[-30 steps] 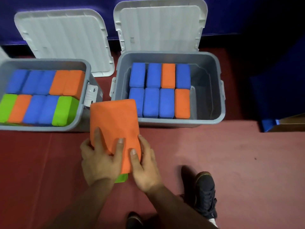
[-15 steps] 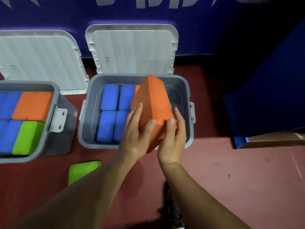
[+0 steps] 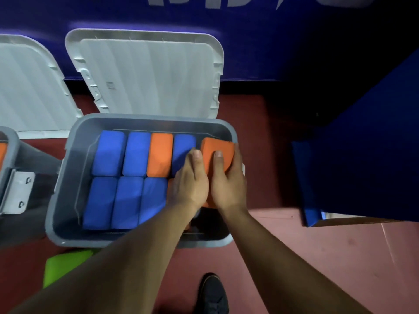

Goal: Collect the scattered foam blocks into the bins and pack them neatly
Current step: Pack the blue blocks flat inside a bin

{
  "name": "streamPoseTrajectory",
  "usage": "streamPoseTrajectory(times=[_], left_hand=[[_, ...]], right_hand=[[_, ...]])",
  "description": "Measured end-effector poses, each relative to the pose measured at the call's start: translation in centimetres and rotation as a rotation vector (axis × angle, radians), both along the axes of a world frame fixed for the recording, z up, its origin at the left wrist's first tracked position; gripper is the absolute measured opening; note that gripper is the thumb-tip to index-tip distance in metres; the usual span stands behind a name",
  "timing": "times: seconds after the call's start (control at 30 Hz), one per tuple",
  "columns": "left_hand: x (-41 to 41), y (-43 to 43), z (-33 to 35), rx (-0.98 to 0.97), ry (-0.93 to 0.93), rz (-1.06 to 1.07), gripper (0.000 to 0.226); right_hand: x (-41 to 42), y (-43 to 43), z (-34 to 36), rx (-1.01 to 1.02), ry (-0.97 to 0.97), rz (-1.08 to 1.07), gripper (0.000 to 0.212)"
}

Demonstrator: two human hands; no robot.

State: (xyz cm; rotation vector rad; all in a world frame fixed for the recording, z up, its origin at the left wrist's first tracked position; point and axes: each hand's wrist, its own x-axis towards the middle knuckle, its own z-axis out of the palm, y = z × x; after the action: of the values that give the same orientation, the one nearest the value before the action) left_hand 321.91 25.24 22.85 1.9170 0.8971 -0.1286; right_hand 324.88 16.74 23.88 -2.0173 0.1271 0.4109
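A grey bin (image 3: pixel 68 177) stands open on the red floor, packed with two rows of upright blue blocks (image 3: pixel 113 152) and one orange block (image 3: pixel 159 152). At the bin's right end another orange foam block (image 3: pixel 217 142) stands tilted in the gap by the wall. My left hand (image 3: pixel 190 186) grips its left side, thumb on top. My right hand (image 3: pixel 229 184) grips its right side, fingers between block and bin wall. The block's lower part is hidden behind my hands. One green block (image 3: pixel 65 266) lies on the floor in front of the bin, partly under my left forearm.
The bin's white lid (image 3: pixel 147 73) leans open against the blue wall. A second grey bin (image 3: pixel 10 141) with its own lid (image 3: pixel 27 87) shows at the left edge. A blue padded block (image 3: pixel 362 155) stands to the right. My shoe (image 3: pixel 213 293) is below.
The orange block went from in front of me over the bin and down into its right end, both hands staying on it. The view moved closer to the right bin.
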Motion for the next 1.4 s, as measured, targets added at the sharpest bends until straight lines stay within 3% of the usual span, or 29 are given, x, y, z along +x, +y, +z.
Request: streamPoseTrajectory(times=[0.13,0.3,0.47,0.7,1.0,1.3,1.4], left_hand=[[2.2,1.3,-3.9,0.011,0.089,0.004,0.067],[4.8,2.5,-8.2,0.272,0.173,-0.103,0.063],[6.8,3.6,-12.2,0.391,0.284,-0.186,0.065],[5.7,3.5,-14.5,0.505,0.176,-0.135,0.080],[4.2,3.7,-17.1,0.756,0.101,-0.194,0.060],[4.7,3.7,-16.9,0.776,0.193,-0.254,0.066],[4.4,4.6,-15.0,0.632,0.147,-0.253,0.077]], right_hand=[[2.6,1.6,-3.9,-0.048,0.023,0.085,0.061],[5.4,2.6,-8.7,-0.059,0.099,0.094,0.058],[7.6,3.5,-12.7,-0.057,0.169,0.090,0.057],[7.6,4.2,-16.3,-0.096,0.153,0.068,0.058],[8.9,5.5,-17.9,-0.125,0.135,0.044,0.056],[8.8,5.6,-17.7,-0.198,0.129,0.071,0.061],[7.8,5.8,-15.6,-0.241,-0.057,0.087,0.063]])
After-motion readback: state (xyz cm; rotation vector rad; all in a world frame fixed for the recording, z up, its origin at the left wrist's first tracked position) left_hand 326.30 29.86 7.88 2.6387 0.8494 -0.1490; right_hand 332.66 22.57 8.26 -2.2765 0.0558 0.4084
